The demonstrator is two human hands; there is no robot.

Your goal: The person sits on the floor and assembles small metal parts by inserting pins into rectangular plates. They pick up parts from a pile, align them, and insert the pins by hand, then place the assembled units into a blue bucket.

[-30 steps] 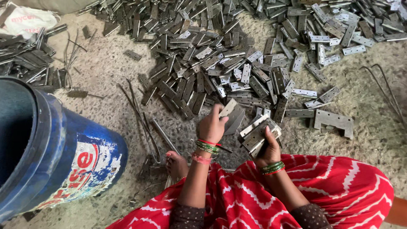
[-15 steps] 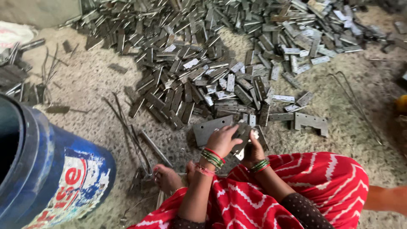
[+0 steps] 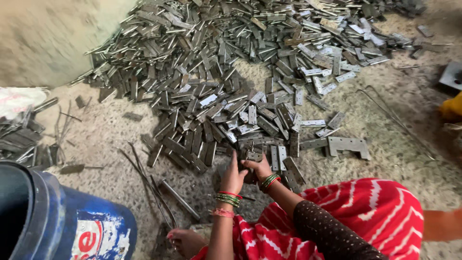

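Observation:
A large heap of grey metal hinge pieces (image 3: 231, 86) covers the speckled floor ahead of me. My left hand (image 3: 233, 177) and my right hand (image 3: 259, 168) are pressed together at the heap's near edge. Both close on a small dark metal hinge piece (image 3: 251, 156) between them. Bangles ring both wrists. A red-and-white patterned cloth (image 3: 365, 216) covers my lap, and my bare foot (image 3: 185, 239) shows below my left arm.
A blue plastic drum (image 3: 57, 221) stands at the lower left. Thin metal rods (image 3: 149, 183) lie between it and my hands. A notched flat plate (image 3: 349, 145) rests to the right. A smaller pile of hinge pieces (image 3: 24, 144) and a white sack (image 3: 19, 98) lie at the left.
My hands have moved from my lap forward to the heap's edge. The larger flat plate they held half a second ago is no longer in them. The view has tilted upward.

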